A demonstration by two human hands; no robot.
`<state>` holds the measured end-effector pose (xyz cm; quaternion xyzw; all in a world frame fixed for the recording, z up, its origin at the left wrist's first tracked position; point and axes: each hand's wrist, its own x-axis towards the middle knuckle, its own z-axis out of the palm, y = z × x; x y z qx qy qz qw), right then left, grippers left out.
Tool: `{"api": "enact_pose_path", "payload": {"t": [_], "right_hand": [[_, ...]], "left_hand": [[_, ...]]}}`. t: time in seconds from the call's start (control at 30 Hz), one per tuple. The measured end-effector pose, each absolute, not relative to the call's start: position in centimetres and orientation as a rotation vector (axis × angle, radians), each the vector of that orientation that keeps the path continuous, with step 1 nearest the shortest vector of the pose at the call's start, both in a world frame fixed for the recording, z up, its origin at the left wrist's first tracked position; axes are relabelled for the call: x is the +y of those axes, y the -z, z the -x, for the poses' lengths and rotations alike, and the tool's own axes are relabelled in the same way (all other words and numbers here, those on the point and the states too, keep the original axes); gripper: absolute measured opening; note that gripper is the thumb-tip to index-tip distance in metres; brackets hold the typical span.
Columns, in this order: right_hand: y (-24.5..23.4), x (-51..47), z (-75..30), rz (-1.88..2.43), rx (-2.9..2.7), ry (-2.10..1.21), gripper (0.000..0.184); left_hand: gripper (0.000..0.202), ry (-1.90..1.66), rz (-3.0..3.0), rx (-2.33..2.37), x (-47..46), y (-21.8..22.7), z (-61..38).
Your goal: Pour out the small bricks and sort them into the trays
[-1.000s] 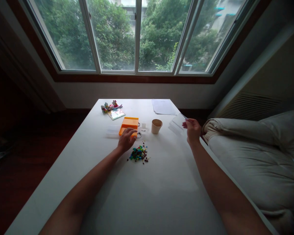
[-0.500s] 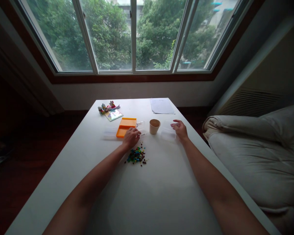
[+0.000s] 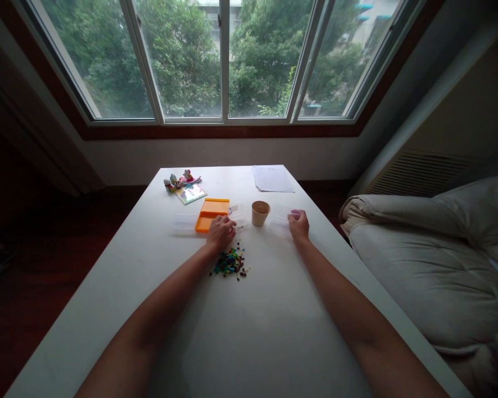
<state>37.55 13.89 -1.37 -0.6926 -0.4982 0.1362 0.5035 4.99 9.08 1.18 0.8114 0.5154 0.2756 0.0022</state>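
My left hand (image 3: pixel 220 230) rests on the white table (image 3: pixel 253 331), fingers curled beside the near end of an orange tray (image 3: pixel 211 213) and a small clear piece next to it. Whether it holds that piece I cannot tell. Just in front of the hand lies a heap of small coloured bricks (image 3: pixel 229 263). My right hand (image 3: pixel 299 224) lies on a clear plastic box (image 3: pixel 280 220) set down on the table, right of a brown paper cup (image 3: pixel 260 213), with fingers bent over the box.
A small built brick model (image 3: pixel 181 180) and a picture booklet (image 3: pixel 191 193) sit at the far left of the table. A sheet of paper (image 3: pixel 273 178) lies at the far right. A clear lid (image 3: pixel 185 223) lies left of the tray. A padded sofa (image 3: pixel 431 254) stands to the right.
My right hand has come down and leftward with the clear plastic box, from held up in the air to resting on the table beside the cup. The left hand has hardly moved.
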Motion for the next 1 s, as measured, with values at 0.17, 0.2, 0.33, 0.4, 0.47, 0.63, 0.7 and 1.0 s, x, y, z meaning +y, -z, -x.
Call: {"api": "enact_pose_path", "payload": {"t": [0.17, 0.2, 0.33, 0.4, 0.47, 0.63, 0.7, 1.0], "right_hand": [[2.1, 15.3, -36.9, 1.759, -1.130, -0.354, 0.033], [2.1, 15.6, -36.8, 1.772, -1.139, -0.350, 0.033], [2.0, 16.3, -36.5, 1.836, -1.160, -0.325, 0.032], [1.8, 16.4, -36.2, 1.873, -1.177, -0.294, 0.032], [1.7, 16.3, -36.0, 1.902, -1.194, -0.262, 0.031], [1.5, 16.1, -35.8, 1.910, -1.229, -0.216, 0.027], [1.5, 16.0, -35.9, 1.899, -1.245, -0.202, 0.027], [1.3, 14.7, -36.4, 1.701, -1.162, -0.133, 0.042]], "left_hand": [[0.019, -0.919, -2.506, 1.656, 8.6, -0.6, -4.8], [0.019, -0.940, -2.496, 1.658, 8.6, -0.5, -4.7], [0.020, -1.010, -2.454, 1.651, 8.3, -0.3, -4.7], [0.020, -1.031, -2.439, 1.650, 8.1, -0.3, -4.7], [0.019, -1.044, -2.429, 1.651, 7.9, -0.3, -4.7], [0.016, -1.056, -2.423, 1.629, 7.7, -0.3, -5.0], [0.014, -1.056, -2.420, 1.623, 7.7, -0.3, -5.0], [0.017, -1.064, -2.404, 1.604, 7.5, -0.6, -5.0]]}}
